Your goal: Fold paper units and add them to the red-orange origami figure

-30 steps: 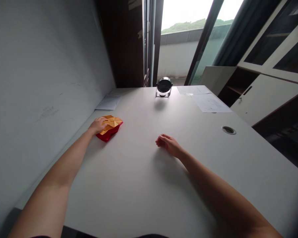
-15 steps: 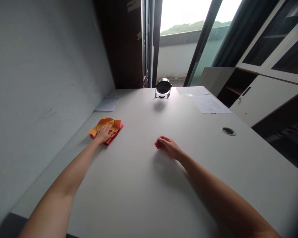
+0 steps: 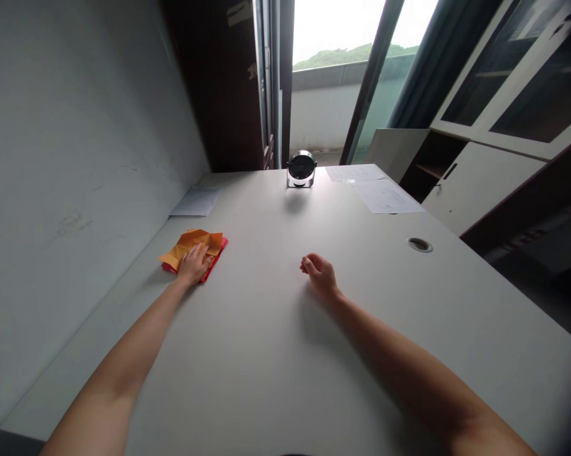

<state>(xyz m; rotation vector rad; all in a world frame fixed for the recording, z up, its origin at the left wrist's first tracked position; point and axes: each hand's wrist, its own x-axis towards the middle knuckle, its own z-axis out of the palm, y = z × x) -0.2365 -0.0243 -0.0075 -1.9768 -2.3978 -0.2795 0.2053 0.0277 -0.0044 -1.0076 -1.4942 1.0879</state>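
Observation:
My left hand [image 3: 193,263] lies flat with fingers stretched out on a small stack of creased papers, orange paper [image 3: 189,242] on top and red paper [image 3: 218,251] showing at the edge beneath it. The stack sits near the wall at the left of the white table [image 3: 276,354]. My right hand [image 3: 318,273] rests on the table's middle, fingers loosely curled, with nothing visible in it.
A small black desk fan [image 3: 301,169] stands at the far end of the table. White sheets [image 3: 383,195] lie at the far right, another sheet [image 3: 196,201] at the far left by the wall. A round cable hole [image 3: 419,244] is at the right. Cabinets stand to the right.
The orange paper, held raised over the red one a second ago, now lies flat under my left hand. My right hand has stayed in place.

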